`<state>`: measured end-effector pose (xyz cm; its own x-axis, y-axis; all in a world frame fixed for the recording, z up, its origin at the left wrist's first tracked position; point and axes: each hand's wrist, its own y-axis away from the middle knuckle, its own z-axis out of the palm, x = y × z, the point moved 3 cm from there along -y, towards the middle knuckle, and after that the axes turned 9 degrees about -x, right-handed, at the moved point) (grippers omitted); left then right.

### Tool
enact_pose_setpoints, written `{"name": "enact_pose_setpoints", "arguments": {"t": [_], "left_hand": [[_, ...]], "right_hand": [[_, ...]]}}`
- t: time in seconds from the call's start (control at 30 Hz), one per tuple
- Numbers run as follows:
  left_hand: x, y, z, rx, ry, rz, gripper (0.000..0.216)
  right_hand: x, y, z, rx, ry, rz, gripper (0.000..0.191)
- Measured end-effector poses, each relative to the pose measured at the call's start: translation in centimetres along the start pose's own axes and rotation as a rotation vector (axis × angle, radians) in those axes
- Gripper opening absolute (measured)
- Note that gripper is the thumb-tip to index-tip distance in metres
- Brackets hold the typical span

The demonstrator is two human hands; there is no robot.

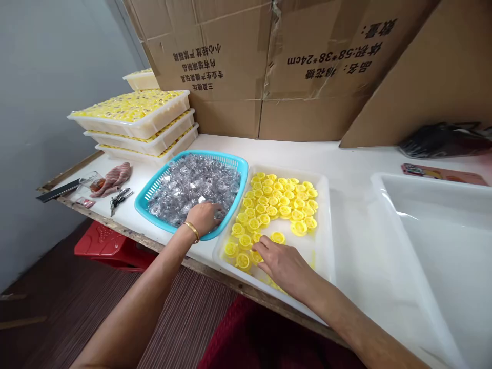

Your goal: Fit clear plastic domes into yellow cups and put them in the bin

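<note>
My left hand [205, 218], with a gold bracelet at its wrist, reaches into a blue basket [144, 205] heaped with small clear plastic pieces [188, 179]. Its fingers are curled around a clear plastic piece [220, 214] near the basket's right side. Over the front of a white tray [326, 225], my right hand [282, 264] has thumb and fingers bent around a yellow plastic cup [255, 257]; its fingertips partly cover that cup. Many other small round yellow cups [284, 197] stand in the tray, mostly toward the back and left.
Stacked white trays [154, 125] full of yellow pieces stand at the back left. Keys [121, 199], a striped cloth [117, 177] and a glass cup [91, 182] lie left of the basket. Cardboard [238, 113] walls the back. A large white bin [415, 246] is at right; a red stool [111, 246] stands below.
</note>
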<state>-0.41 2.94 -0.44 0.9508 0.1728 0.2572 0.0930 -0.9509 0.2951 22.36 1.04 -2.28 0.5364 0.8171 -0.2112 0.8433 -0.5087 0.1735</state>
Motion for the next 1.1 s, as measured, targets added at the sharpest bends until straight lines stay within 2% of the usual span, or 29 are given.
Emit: {"name": "enact_pose_setpoints", "arguments": {"t": [0.17,0.27,0.4,0.57,0.73,0.9,1.1], "left_hand": [[0.2,-0.8,0.4,-0.007,0.104,0.014,0.008],[-0.3,-0.8,0.0,0.022,0.252,0.021,0.018],[-1.2,-0.2,-0.5,0.059,0.552,0.009,0.015],[-1.6,0.8,-0.4,0.072,0.941,0.038,0.043],[-1.3,1.1,-0.3,0.007,1.185,0.043,0.039],[-0.2,0.5,-0.3,-0.034,1.244,0.08,0.027],[0.8,-0.2,0.2,-0.04,1.08,0.081,0.017]], "right_hand": [[0.5,1.2,-0.2,-0.031,-0.046,0.019,0.023],[1.0,2.0,-0.1,-0.036,-0.064,0.052,0.022],[1.2,2.6,-0.1,0.001,-0.078,0.052,0.018],[1.4,3.0,-0.3,0.03,-0.101,0.066,0.017],[1.8,3.8,-0.1,0.026,-0.088,0.1,0.018],[2.1,4.6,0.4,0.018,-0.116,0.154,0.017],[2.2,4.9,1.1,0.045,-0.136,0.179,0.019]]}}
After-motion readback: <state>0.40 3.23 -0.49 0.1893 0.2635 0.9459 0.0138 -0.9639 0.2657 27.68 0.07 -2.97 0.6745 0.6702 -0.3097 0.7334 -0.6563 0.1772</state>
